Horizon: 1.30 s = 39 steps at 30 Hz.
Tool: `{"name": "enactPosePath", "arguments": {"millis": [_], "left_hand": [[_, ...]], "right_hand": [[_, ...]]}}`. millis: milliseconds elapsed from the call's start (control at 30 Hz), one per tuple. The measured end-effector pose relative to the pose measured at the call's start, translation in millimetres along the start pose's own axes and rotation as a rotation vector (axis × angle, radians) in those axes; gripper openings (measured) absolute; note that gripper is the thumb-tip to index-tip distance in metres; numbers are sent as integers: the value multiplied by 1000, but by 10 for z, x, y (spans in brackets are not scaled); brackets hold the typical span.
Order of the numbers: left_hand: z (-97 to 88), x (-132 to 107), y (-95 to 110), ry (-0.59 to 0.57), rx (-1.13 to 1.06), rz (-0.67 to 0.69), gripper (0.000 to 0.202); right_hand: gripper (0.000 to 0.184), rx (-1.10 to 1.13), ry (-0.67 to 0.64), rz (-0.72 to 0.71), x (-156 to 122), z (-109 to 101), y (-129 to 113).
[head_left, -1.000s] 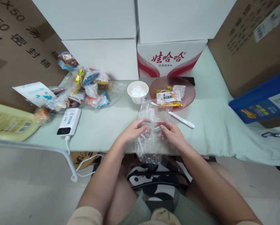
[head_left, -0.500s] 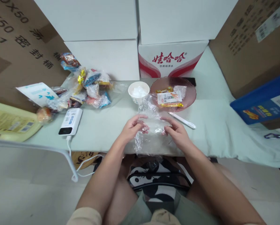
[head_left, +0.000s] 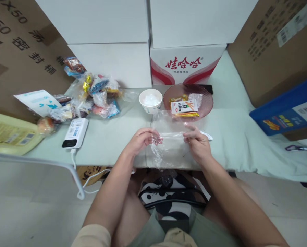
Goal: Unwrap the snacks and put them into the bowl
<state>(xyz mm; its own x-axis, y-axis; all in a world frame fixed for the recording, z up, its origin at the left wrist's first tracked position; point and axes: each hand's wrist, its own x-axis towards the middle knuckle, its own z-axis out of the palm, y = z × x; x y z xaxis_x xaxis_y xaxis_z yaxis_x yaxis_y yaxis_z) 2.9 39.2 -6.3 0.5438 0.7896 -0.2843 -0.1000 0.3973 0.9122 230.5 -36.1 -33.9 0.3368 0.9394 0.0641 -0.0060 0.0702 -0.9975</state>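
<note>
A clear plastic film (head_left: 169, 144) is stretched between my two hands at the front of the table, hanging down past its edge. My left hand (head_left: 144, 140) pinches its left side, and my right hand (head_left: 197, 142) pinches the right side. Beyond the film stands a white paper cup (head_left: 150, 100) with something white and crumpled in it. Right of the cup, a pink translucent bowl (head_left: 207, 106) holds several wrapped snacks (head_left: 183, 107). A white slim tool (head_left: 207, 136) lies partly hidden behind my right hand.
Several wrapped snacks in a clear bag (head_left: 99, 96) lie at the left. Near them are a white power bank (head_left: 75, 133) with a cable and a yellow jug (head_left: 14, 133). White boxes (head_left: 186, 65) line the back; a blue container (head_left: 287, 109) stands at the right.
The plastic film has been pulled flatter and wider between my hands. My right hand has moved slightly right, now covering much of the white tool.
</note>
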Motion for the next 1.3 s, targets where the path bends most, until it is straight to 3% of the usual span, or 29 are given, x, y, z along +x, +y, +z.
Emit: {"name": "enactPosePath", "arguments": {"millis": [100, 200, 333, 400, 500, 700, 800, 900, 1033, 1133, 1200, 1300], "left_hand": [[-17, 48, 3, 75, 137, 44, 30], [-20, 74, -18, 191, 461, 132, 38], [-21, 57, -92, 157, 694, 180, 24], [-15, 44, -145, 135, 672, 205, 32], [17, 38, -221, 108, 519, 246, 62], [100, 10, -217, -6, 85, 175, 88], [126, -17, -167, -20, -105, 123, 93], [173, -17, -158, -46, -173, 19, 72], [255, 7, -187, -48, -79, -105, 50], [288, 13, -194, 41, -53, -56, 54], [291, 20, -196, 29, 37, -40, 57], [278, 45, -206, 12, 243, -26, 47]], "right_hand": [[15, -132, -73, -43, -1, -57, -20], [23, -213, -124, -87, -6, -97, -36], [28, -260, -123, -129, -16, -109, -71], [25, -289, -143, -137, -16, -112, -80], [22, -334, -164, -147, -5, -113, -49], [89, -166, -213, 15, 2, -71, 41], [67, -61, -295, 141, -14, -36, -20], [40, 17, -260, 214, -25, 11, -96], [45, 194, -122, 307, -21, 62, -119], [42, 189, -202, 369, -26, 66, -112], [42, 154, -233, 364, -35, 60, -119], [43, 111, -202, 363, -48, 49, -148]]}}
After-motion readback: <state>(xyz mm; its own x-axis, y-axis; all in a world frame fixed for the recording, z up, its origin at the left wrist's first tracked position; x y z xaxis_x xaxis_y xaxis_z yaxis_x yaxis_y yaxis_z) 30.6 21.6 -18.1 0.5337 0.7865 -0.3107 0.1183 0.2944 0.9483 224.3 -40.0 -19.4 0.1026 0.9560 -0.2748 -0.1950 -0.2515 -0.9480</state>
